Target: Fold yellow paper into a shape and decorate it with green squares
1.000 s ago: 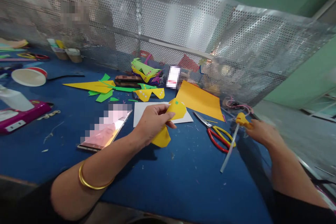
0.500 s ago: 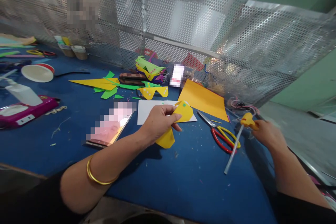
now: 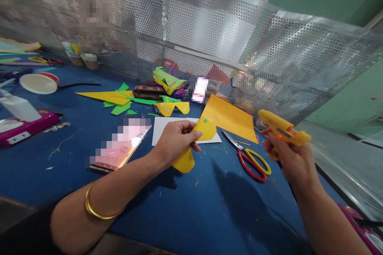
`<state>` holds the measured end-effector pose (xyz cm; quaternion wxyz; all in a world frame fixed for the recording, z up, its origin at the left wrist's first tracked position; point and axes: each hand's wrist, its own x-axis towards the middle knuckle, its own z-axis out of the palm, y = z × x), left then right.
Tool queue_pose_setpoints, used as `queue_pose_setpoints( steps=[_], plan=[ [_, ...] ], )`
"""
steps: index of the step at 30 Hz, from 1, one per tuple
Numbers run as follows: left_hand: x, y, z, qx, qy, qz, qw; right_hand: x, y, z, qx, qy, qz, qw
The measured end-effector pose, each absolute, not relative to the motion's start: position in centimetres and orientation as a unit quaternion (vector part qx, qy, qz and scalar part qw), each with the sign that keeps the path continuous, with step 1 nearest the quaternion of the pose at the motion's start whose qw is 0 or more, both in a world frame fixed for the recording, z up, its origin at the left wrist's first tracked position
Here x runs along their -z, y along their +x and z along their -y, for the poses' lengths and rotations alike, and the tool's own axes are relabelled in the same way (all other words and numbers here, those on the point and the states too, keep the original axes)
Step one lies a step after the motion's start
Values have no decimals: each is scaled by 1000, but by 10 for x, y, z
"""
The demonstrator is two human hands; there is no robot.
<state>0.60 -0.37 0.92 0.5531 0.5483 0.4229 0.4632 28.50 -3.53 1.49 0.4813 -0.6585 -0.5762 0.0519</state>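
Note:
Between the thumb and fingers of my left hand [image 3: 176, 141] is a yellow paper mask [image 3: 207, 130] with a small green dot on it. Its lower lobe shows beneath my palm. My right hand [image 3: 295, 163] grips a yellow glue gun [image 3: 277, 123] by the handle, raised above the right side of the table, and a small red light glows on it. Under the mask lies a white sheet of paper [image 3: 158, 129]. Scissors [image 3: 253, 163] with red and yellow handles rest open between my two hands.
A phone [image 3: 131, 143] lies left of the white sheet. Beyond are a finished-looking yellow mask [image 3: 173, 108], a stack of masks [image 3: 169, 79], orange paper [image 3: 230, 117] and green scraps [image 3: 121, 107]. A purple power strip [image 3: 30, 127] sits left. A perforated metal screen [image 3: 206, 20] closes the back.
My right hand has lifted the glue gun and turned it from nozzle end down, glue stick visible, to roughly level, pointing away to the left. My left hand keeps holding the mask.

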Motion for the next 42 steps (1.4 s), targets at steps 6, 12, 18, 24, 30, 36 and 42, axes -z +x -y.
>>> queue_pose_setpoints(
  steps=[6, 12, 18, 24, 30, 36, 42],
  plan=[
    [-5, 7, 3, -462, 595, -422, 503, 1, 226, 74, -239, -547, 612, 519],
    [-4, 7, 4, -465, 607, -416, 492, 9, 221, 80, -188, -507, 721, 434],
    [-5, 8, 7, -453, 622, -412, 489, 11, 216, 76, -135, -486, 751, 426],
    [-6, 9, 9, -453, 623, -414, 485, 14, 214, 74, -98, -503, 743, 431],
    [-6, 9, 9, -455, 619, -419, 484, 13, 213, 75, -88, -507, 746, 423],
    [-5, 10, 9, -446, 627, -425, 477, 11, 212, 75, -81, -515, 745, 416],
    [-6, 10, 8, -444, 629, -426, 475, 12, 212, 76, -84, -514, 743, 421]
  ],
)
